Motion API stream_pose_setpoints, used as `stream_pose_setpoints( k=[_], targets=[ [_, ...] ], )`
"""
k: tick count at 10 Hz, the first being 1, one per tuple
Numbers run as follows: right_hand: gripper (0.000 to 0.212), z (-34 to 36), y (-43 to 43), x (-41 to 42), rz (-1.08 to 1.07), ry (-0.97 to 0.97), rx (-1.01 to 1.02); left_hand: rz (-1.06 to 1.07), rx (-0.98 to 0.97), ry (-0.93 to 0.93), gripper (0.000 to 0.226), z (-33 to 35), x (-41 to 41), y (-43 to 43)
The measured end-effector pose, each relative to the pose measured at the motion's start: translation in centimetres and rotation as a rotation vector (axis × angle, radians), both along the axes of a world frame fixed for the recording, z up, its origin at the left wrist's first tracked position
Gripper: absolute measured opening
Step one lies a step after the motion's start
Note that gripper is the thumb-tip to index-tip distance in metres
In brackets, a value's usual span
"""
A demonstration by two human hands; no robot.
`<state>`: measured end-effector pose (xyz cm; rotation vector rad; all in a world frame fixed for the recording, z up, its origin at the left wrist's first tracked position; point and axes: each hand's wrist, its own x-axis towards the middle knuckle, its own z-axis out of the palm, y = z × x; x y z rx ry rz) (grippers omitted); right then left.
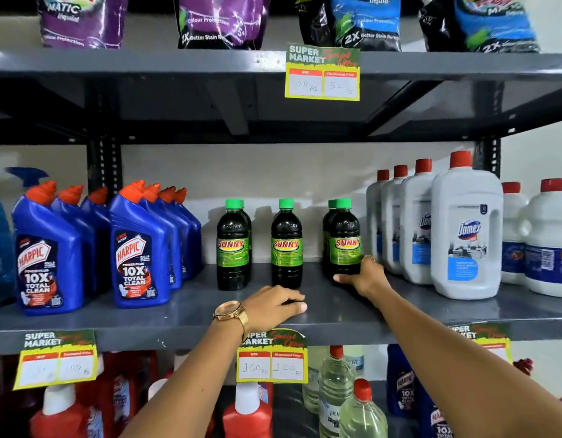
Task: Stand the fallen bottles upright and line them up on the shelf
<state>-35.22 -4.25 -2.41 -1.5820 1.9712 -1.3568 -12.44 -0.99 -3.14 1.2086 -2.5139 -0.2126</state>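
The fingers of the right hand (366,276) curl around the base of the right-hand dark bottle (345,240), the thumb stretched leftward along its foot and a ring showing on a finger at the bottle's right side, so the grip is closed on the bottle, which stands upright on the grey shelf (399,308). From that hand the wrist bends slightly and the bare forearm runs straight down and to the right, out of the lower right corner. The fingers of the left hand (273,306) lie nearly flat and together on the shelf board, tips pointing right, just in front of the foot of the middle dark bottle (286,245); they hold nothing, though whether they touch that bottle cannot be told. A gold watch (230,312) sits on the left wrist, and that forearm drops down and to the left past a price tag (271,358) on the shelf edge. The left dark bottle (233,246) stands upright too, with another partly hidden behind it, and a further one shows behind the gripped bottle. Blue bottles (140,248) with orange caps stand in rows to the left, and white jugs (466,235) with red caps stand close on the right.
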Motion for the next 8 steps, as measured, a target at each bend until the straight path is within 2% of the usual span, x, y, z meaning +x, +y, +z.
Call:
stream_pose_setpoints(
  k=[1,3,7,8],
  targets=[
    [0.077,-0.1,-0.2,-0.2,0.007,-0.053,-0.016,-0.002,0.009,0.021,0.044,0.0,0.0,0.0],
    [0.077,-0.1,-0.3,-0.1,-0.001,-0.039,-0.02,-0.01,0.014,0.04,0.043,0.2,0.0,0.2],
    [0.088,-0.2,0.3,0.3,-0.016,-0.027,0.0,-0.012,0.014,0.01,0.044,0.4,-0.1,0.8],
    [0.101,0.6,1.6,0.9,-0.022,-0.079,-0.153,-0.008,0.018,0.018,0.044,0.6,0.0,1.0]
  ],
)
